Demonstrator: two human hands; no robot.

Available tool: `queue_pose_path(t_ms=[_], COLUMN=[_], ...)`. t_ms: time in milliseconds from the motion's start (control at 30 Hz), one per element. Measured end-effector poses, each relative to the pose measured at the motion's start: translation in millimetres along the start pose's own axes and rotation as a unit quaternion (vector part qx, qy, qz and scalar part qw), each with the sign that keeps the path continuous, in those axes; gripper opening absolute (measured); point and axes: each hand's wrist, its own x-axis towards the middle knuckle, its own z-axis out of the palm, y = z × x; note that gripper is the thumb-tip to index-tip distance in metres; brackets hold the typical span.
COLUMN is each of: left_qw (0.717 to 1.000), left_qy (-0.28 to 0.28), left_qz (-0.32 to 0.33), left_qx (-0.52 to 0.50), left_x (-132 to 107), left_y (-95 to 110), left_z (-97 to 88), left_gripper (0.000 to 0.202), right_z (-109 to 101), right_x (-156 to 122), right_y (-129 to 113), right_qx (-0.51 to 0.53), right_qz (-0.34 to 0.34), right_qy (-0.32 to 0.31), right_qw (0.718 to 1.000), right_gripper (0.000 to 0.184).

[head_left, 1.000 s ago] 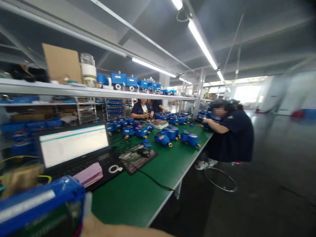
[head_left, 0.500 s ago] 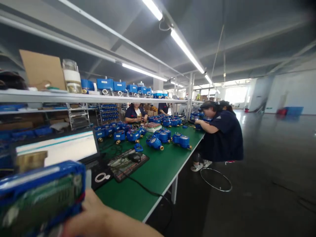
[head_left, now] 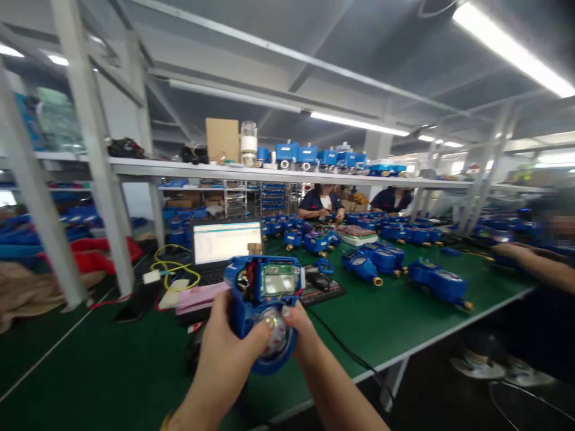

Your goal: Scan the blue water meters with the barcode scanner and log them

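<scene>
Both hands hold a blue water meter [head_left: 242, 320] in front of me, above the near edge of the green table. Its upper housing is uncovered and shows a circuit board with a small display [head_left: 278, 283] and red and black wires. Below is a round clear dial. My left hand [head_left: 227, 338] wraps the left side, its thumb lying over the dial. My right hand [head_left: 302, 332] grips the lower right, thumb at the dial's rim. Behind the meter stands an open laptop [head_left: 227, 242] with a lit screen, and pink material [head_left: 200, 297] lies at its left front.
Several blue meters [head_left: 359, 263] stand on the green table [head_left: 332, 341] to the right. A black mouse [head_left: 318, 281] rests on a mat. A yellow cable [head_left: 166, 269] and a dark phone [head_left: 135, 304] lie left. Overhead runs a shelf [head_left: 179, 169]. A co-worker's arm [head_left: 525, 260] reaches in at right.
My view has swung left toward the laptop. The meter, earlier close at the lower left with one hand visible, is now farther off, central, and in both hands.
</scene>
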Motion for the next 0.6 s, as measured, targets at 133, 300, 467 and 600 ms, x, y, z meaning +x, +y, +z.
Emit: queue_pose_path(t_ms=[133,300,467,600], left_qw=[0.998,0.998,0.997,0.995], left_qy=[-0.039,-0.052,-0.048,-0.026], left_qz=[-0.040,-0.039,-0.053,-0.099], left_qx=[0.004,-0.026,-0.024,-0.006], left_x=[-1.4,-8.5,-7.7,-4.2], left_y=[-20.4,-38.6,-37.2,-42.0], left_z=[-2.7,-10.8,-12.4,-13.0], left_gripper=[0.058,0.058,0.058,0.060], right_z=[-4.9,-0.2,6.1,7.4], right_x=[-9.4,-15.7,-14.3,-14.3], right_y=[7.0,1.7,-4.9,-1.6], right_qx=[0.065,0.052,0.068,0.102], right_qz=[0.043,0.065,0.087,0.129], right_qy=[0.009,0.004,0.022,0.030], right_qw=[0.997,0.997,0.994,0.986], right_gripper=[0.052,0.053,0.052,0.047])
